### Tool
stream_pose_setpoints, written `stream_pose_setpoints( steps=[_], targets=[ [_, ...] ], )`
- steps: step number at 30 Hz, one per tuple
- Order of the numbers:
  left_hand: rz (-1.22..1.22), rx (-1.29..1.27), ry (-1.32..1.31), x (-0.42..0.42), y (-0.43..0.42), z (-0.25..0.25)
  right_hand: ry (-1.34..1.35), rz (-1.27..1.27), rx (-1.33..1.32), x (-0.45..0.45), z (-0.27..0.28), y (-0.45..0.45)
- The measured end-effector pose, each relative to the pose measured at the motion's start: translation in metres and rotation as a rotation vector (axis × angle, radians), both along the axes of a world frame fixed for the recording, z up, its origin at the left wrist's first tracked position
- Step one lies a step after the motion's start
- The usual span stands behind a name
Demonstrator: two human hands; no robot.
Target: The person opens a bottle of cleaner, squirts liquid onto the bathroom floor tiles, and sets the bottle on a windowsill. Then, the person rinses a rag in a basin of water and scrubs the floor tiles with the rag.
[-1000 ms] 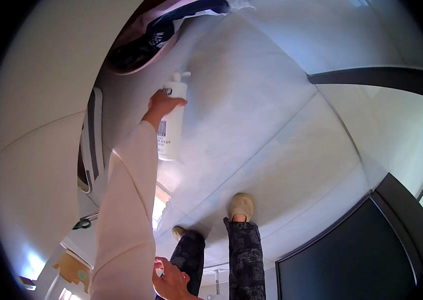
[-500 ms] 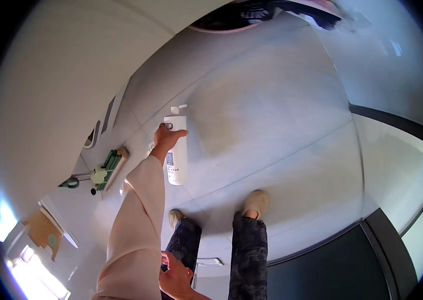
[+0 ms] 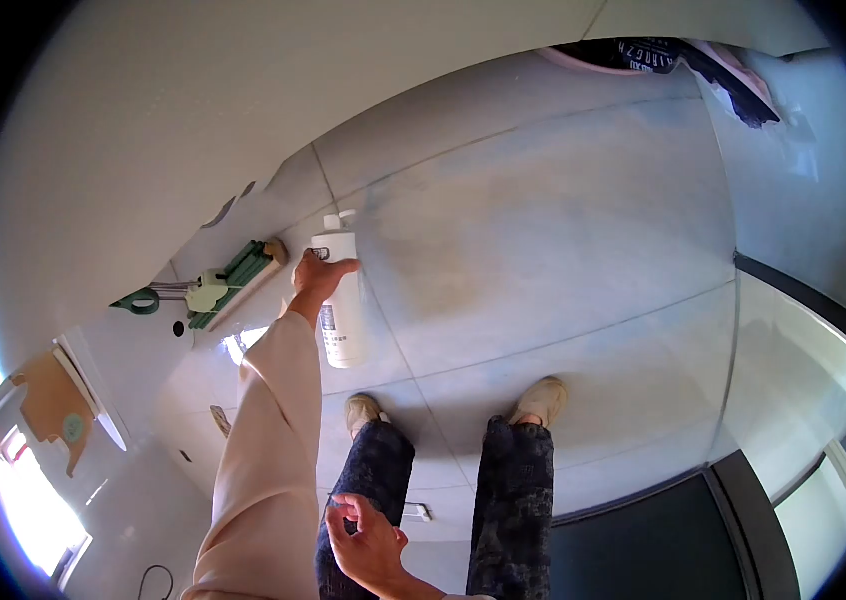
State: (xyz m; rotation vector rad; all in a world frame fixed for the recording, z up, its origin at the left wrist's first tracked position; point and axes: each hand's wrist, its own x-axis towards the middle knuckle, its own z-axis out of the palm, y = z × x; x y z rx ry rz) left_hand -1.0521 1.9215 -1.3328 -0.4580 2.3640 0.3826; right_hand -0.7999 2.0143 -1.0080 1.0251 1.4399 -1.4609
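Note:
My left hand is wrapped round the upper part of a white pump bottle, thumb across its front. Dark printed labels show on the bottle, and its white pump head points right in the view. The bottle is held out in front of me, over the tiled floor. Lower down, my right hand hovers before my trouser leg, with its fingers loosely bent and apart. Nothing shows in it, and it is well away from the bottle.
Left of the bottle is a green mop or squeegee head with a green-ended handle. A white cabinet or counter side curves across the upper left. A dark bag lies at the top right. A dark mat or doorway is lower right.
The view has turned and shifted, so floor lines and the bag sit lower and further right. My left hand keeps its grip on the bottle. My right hand has come slightly up and rightward.

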Motion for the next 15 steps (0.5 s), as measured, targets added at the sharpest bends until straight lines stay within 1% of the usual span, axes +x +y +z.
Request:
stream_pose_setpoints(
  steps=[3,5,8,12,14,15],
  targets=[
    [-0.007,0.047,0.007,-0.006,-0.015,-0.009,0.015,-0.001,0.005,-0.004,-0.003,-0.009],
    [0.021,0.117,0.049,-0.006,-0.015,-0.012,0.011,0.006,-0.001,-0.002,-0.006,-0.015],
    [0.069,0.163,0.025,-0.010,-0.007,-0.010,0.009,0.029,0.016,-0.004,-0.007,-0.022],
    [0.061,0.170,0.002,-0.014,0.002,-0.006,0.023,-0.003,0.012,0.001,-0.011,-0.037],
    [-0.034,0.076,-0.020,-0.017,0.009,-0.006,-0.002,0.059,0.014,-0.004,-0.010,-0.037],
    [-0.029,0.074,-0.018,-0.018,0.015,-0.003,0.000,0.064,0.012,-0.003,-0.010,-0.040]
  ],
)
